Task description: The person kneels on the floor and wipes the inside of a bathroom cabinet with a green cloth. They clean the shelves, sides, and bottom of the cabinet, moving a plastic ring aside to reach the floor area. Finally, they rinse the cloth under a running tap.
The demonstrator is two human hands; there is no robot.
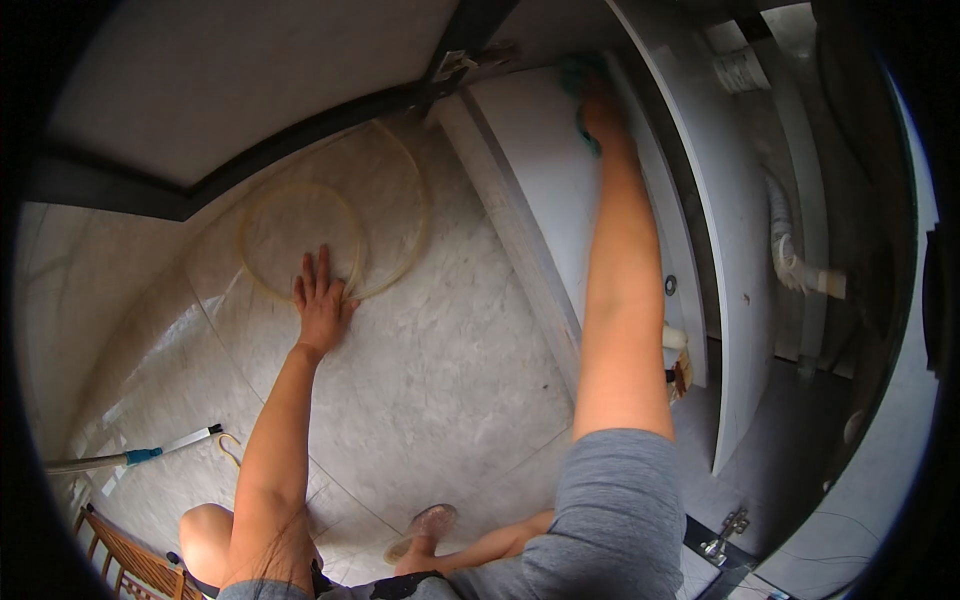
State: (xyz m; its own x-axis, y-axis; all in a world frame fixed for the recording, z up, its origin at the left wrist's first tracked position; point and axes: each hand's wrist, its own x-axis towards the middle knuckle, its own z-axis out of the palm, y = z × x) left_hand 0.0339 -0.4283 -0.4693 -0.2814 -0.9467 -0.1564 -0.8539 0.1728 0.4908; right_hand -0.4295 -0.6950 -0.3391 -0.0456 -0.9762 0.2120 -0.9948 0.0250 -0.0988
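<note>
My left hand (321, 307) rests on the grey tiled floor (435, 367) with its fingers spread, against the near side of a coiled translucent hose (427, 214). Nothing is held in it. Farther off to the right, my right hand (606, 112) grips a dark green cloth (574, 75). That cloth lies against the white bottom board (532, 157) of a low cabinet, close to its far corner. The hand is blurred, and part of the cloth is hidden under it.
An upright white panel (739, 300) stands right of my right arm, with a corrugated drain pipe (781, 225) beyond it. A dark-framed cabinet door (225, 161) hangs at upper left. A pole with a blue collar (142, 455) and a wooden slatted piece (142, 551) are at lower left.
</note>
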